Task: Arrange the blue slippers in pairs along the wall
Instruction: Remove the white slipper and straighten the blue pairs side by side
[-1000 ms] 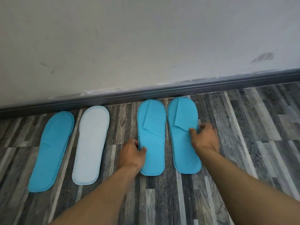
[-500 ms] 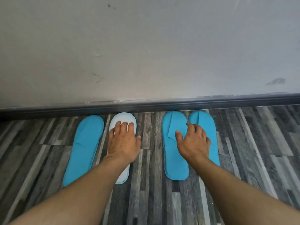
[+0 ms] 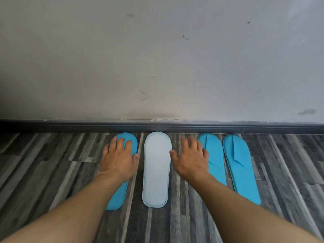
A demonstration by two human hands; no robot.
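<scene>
Several flat slippers lie on the floor with their toes at the skirting board [image 3: 175,128]. The leftmost blue slipper [image 3: 117,197] is partly under my left hand [image 3: 118,160], which rests flat on its toe half with fingers spread. Beside it lies a slipper turned sole up, pale white [image 3: 156,169]. My right hand [image 3: 192,159] hovers open between the white sole and the third slipper [image 3: 214,155], thumb at the sole's edge. The third and the fourth blue slipper [image 3: 242,171] lie side by side, straps up, as a pair.
A plain grey wall [image 3: 157,58] rises behind the dark skirting board. The floor [image 3: 52,163] is grey wood-look planking, bare to the left of the slippers and to the right of the pair.
My left hand moved from the white sole to the leftmost blue slipper. My right hand left the right pair and shifted left toward the white sole. The view drifted left.
</scene>
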